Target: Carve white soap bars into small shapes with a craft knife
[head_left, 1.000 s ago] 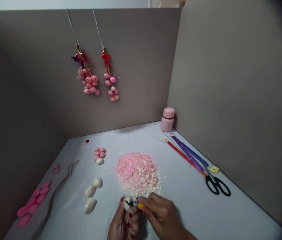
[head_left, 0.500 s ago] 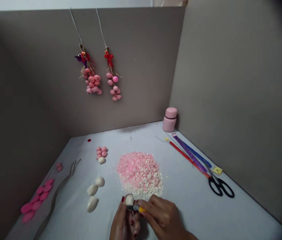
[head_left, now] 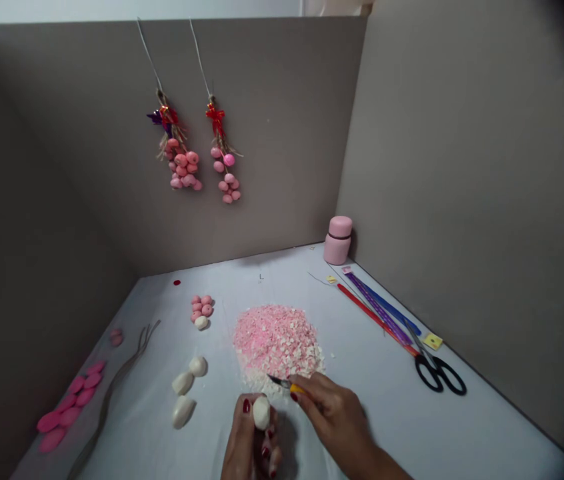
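Note:
My left hand point(head_left: 249, 437) is closed around a small white carved piece point(head_left: 261, 413) near the bottom middle of the head view. Just right of it, my right hand point(head_left: 335, 413) grips a craft knife point(head_left: 296, 387) with a yellow handle. The dark blade points left, over the lower edge of a pile of pink and white shavings point(head_left: 277, 340), and is apart from the white piece. To the left of my hands lie three larger white pieces point(head_left: 183, 383).
Small pink beads point(head_left: 202, 307), bright pink pieces point(head_left: 69, 405) and a grey cord point(head_left: 107, 400) lie left. Scissors point(head_left: 439, 374), ribbons point(head_left: 377, 307) and a pink jar point(head_left: 337, 240) stand or lie right. Two bead bunches point(head_left: 182, 163) hang on the back panel.
The knife has moved off the white piece, up and slightly right, with my right hand. The white piece is turned in my left hand and shows more of its surface.

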Available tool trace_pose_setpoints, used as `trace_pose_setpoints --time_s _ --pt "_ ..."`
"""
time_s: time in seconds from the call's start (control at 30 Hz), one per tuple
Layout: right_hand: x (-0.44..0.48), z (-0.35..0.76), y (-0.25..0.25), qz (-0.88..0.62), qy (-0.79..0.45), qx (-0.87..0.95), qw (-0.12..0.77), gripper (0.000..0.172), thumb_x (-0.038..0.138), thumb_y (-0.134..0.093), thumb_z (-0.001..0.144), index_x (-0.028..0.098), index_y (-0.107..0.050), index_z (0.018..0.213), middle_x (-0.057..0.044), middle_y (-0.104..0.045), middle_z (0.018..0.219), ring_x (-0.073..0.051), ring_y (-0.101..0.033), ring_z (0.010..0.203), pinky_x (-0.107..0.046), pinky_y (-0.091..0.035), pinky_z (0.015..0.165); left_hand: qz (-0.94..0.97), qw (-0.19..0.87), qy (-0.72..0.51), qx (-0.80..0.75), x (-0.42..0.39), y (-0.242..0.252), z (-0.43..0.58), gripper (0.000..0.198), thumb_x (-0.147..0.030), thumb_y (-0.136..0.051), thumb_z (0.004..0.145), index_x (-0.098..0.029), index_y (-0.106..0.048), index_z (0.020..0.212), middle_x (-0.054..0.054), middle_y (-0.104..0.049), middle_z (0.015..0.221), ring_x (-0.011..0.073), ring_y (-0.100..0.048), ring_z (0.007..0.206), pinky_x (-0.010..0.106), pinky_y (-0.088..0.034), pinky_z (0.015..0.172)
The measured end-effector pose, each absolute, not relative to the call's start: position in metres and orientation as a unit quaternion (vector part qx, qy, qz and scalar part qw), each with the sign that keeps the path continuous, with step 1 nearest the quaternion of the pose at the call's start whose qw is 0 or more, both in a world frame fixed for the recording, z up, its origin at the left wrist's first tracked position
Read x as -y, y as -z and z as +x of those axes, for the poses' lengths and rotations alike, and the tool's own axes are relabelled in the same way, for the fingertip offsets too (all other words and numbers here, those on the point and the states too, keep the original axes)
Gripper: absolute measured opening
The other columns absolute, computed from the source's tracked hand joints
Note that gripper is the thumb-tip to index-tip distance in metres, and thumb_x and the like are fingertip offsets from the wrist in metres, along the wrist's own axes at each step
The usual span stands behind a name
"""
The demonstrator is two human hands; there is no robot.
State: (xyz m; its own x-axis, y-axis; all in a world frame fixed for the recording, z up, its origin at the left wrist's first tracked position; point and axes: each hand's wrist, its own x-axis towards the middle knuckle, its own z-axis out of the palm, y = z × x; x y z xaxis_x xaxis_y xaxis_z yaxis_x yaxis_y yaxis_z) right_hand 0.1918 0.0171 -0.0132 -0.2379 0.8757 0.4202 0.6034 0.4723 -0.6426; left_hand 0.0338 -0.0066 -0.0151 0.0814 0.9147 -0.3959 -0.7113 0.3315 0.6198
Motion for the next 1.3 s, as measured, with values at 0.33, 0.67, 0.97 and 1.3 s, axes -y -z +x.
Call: trace_pose_setpoints --time_s 0.33,0.67,0.97,1.3 --pt "-0.007 0.182 0.005 -0.377 -0.114 0.835 0.385 0.042 0.036 -0.032 0.102 0.019 -0.070 0.108 -0.006 -0.064 0.067 -0.017 -0.061 0.056 -0.026 -0.046 0.051 0.136 0.679 -0.592 -0.412 0.009 0.017 0.038 0.048 -0.058 -0.082 0.055 -0.018 -0.060 0.071 -0.008 -0.048 0.046 0.0054 -0.036 0.040 0.014 -0.027 0.038" --pt "-0.007 0.183 0.009 -0.412 -0.134 0.822 0.370 0.043 0.037 -0.031 0.102 0.020 -0.070 0.107 -0.006 -0.064 0.068 -0.017 -0.062 0.057 -0.025 -0.047 0.053 0.163 0.665 -0.586 -0.433 0.007 0.027 0.033 0.046 -0.059 -0.078 0.061 -0.019 -0.060 0.075 -0.006 -0.053 0.052 0.0058 -0.039 0.042 0.017 -0.028 0.039" --pt "-0.020 0.193 0.011 -0.503 -0.220 0.741 0.388 0.030 0.038 -0.045 0.098 0.024 -0.072 0.099 -0.004 -0.070 0.081 -0.019 -0.067 0.073 -0.026 -0.050 0.065 0.189 0.643 -0.608 -0.425 0.007 0.016 0.033 0.046 -0.060 -0.077 0.062 -0.018 -0.063 0.074 -0.006 -0.053 0.055 0.0057 -0.039 0.043 0.014 -0.028 0.036" --pt "-0.007 0.180 0.006 -0.376 -0.178 0.812 0.409 0.045 0.039 -0.033 0.102 0.016 -0.072 0.107 -0.006 -0.062 0.064 -0.017 -0.061 0.055 -0.025 -0.045 0.050 0.101 0.737 -0.555 -0.372 0.008 0.023 0.029 0.044 -0.050 -0.086 0.055 -0.017 -0.060 0.068 -0.006 -0.052 0.049 0.0052 -0.041 0.038 0.015 -0.030 0.036"
